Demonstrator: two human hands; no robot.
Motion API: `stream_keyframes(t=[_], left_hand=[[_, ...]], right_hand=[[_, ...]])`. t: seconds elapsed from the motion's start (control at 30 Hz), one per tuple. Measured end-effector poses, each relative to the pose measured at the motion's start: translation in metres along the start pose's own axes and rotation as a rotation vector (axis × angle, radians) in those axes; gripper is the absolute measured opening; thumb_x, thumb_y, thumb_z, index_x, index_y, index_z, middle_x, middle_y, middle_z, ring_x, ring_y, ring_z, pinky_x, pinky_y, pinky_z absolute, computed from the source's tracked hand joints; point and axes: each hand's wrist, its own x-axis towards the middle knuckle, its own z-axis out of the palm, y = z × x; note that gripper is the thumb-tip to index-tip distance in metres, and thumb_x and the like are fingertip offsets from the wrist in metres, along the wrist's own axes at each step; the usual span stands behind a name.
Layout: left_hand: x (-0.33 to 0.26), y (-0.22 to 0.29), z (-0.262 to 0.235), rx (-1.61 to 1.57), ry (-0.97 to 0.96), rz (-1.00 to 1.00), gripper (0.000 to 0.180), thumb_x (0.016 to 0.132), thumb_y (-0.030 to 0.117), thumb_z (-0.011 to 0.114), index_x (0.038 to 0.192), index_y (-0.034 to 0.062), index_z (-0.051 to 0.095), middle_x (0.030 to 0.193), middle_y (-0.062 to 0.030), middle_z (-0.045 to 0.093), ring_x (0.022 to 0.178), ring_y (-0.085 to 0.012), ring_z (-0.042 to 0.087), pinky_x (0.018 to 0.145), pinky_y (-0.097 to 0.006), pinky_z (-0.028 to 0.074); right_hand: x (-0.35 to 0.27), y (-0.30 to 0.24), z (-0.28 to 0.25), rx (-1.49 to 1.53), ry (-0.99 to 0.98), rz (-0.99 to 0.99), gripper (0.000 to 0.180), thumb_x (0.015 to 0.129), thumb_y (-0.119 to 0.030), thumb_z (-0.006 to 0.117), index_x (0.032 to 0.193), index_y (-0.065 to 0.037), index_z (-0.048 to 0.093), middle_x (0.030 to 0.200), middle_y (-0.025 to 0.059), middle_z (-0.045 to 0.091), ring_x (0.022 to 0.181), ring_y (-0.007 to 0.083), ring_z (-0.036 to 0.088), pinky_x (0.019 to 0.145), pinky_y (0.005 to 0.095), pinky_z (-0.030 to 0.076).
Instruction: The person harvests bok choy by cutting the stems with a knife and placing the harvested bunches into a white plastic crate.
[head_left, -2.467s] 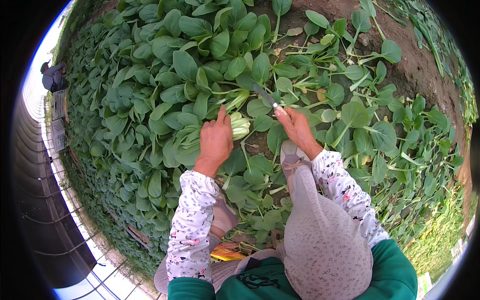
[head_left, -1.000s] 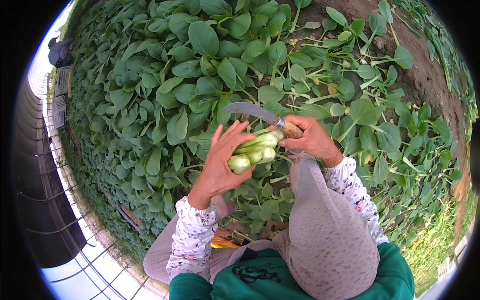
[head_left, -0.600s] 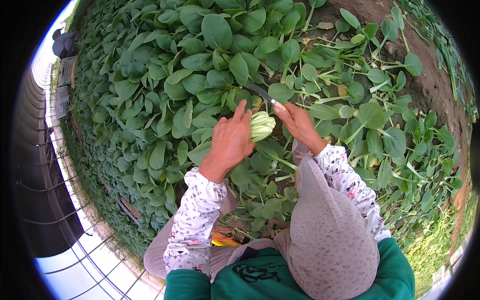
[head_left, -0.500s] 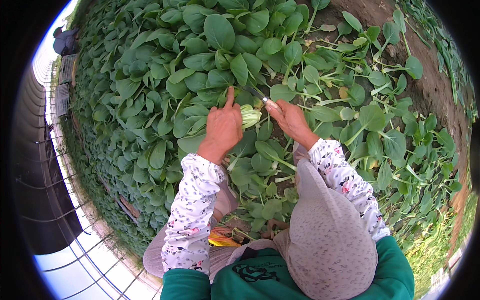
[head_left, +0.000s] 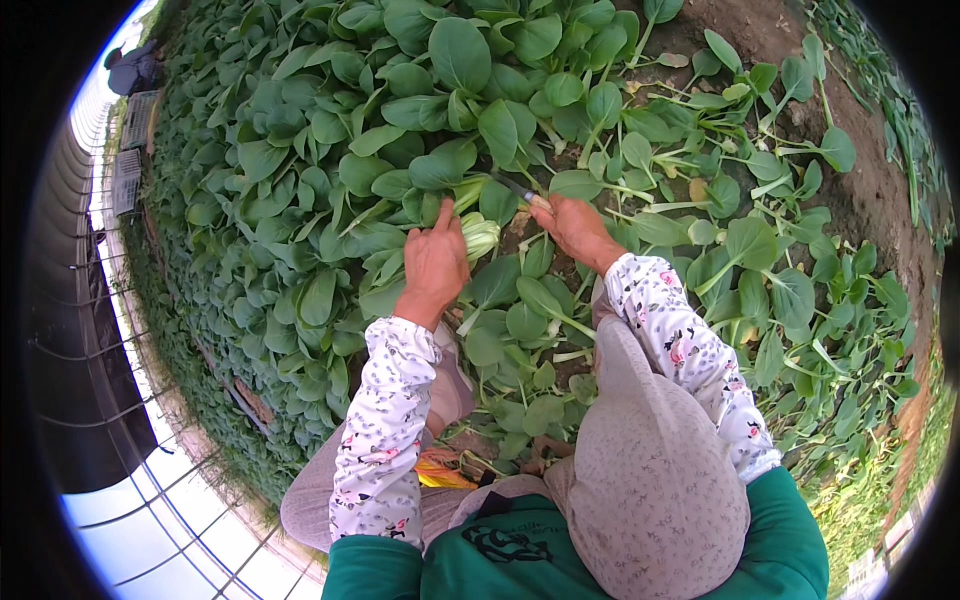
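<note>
Low over the bed, left hand (head_left: 434,262) fingers clasp a pale bok choy (head_left: 480,236); right hand (head_left: 574,226) grips a knife (head_left: 518,187).

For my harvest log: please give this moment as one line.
left hand: grips bok choy | right hand: holds knife at its base | around: leafy bed

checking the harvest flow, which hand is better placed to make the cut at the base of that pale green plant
Right. The right hand holds the knife, its blade angled toward the plant's base. The left hand rests against the pale-stemmed plant, probably steadying it, and holds no tool.
</note>
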Motion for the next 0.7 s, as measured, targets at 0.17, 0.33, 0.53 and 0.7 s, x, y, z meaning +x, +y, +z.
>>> stream_keyframes(t=[0.17,0.33,0.53,0.7], left_hand=[[-0.014,0.013,-0.037,-0.318,-0.098,-0.094,0.049,0.059,0.008,0.066,0.107,-0.0035,0.057,0.127,-0.0184,0.049,0.088,-0.032,0.061,0.08,-0.037,0.045],[-0.053,0.028,-0.067,-1.212,-0.266,-0.323,0.068,0.064,0.008,0.069,0.127,0.0021,0.047,0.12,-0.0094,0.055,0.104,-0.0159,0.055,0.09,-0.028,0.041],[-0.053,0.051,-0.072,-1.55,-0.396,-0.346,0.069,0.066,0.005,0.069,0.13,-0.0011,0.043,0.116,-0.0046,0.055,0.101,-0.0106,0.05,0.093,-0.026,0.038],[-0.066,0.014,-0.086,-1.821,-0.095,-0.535,0.062,0.067,0.003,0.069,0.124,-0.0016,0.045,0.116,-0.0121,0.055,0.102,-0.0197,0.057,0.092,-0.033,0.043]], right_hand=[[-0.036,0.028,0.005,0.262,-0.003,0.077,0.044,0.086,-0.043,0.054,0.089,0.001,0.058,0.075,0.02,0.059,0.067,0.0389,0.056,0.066,0.0444,0.045],[-0.078,-0.011,-0.031,1.27,-0.028,0.008,0.036,0.085,-0.028,0.061,0.11,-0.004,0.053,0.081,-0.0014,0.055,0.046,0.0011,0.036,0.042,0.0155,0.029],[-0.076,-0.025,-0.054,1.255,0.056,0.074,0.033,0.076,-0.021,0.073,0.1,-0.003,0.057,0.066,-0.0055,0.048,0.045,0.0012,0.036,0.039,0.0171,0.029],[-0.088,0.005,-0.082,1.402,0.132,0.008,0.027,0.078,-0.015,0.07,0.097,-0.002,0.056,0.064,-0.0038,0.049,0.044,0.0009,0.036,0.038,0.0157,0.031]])
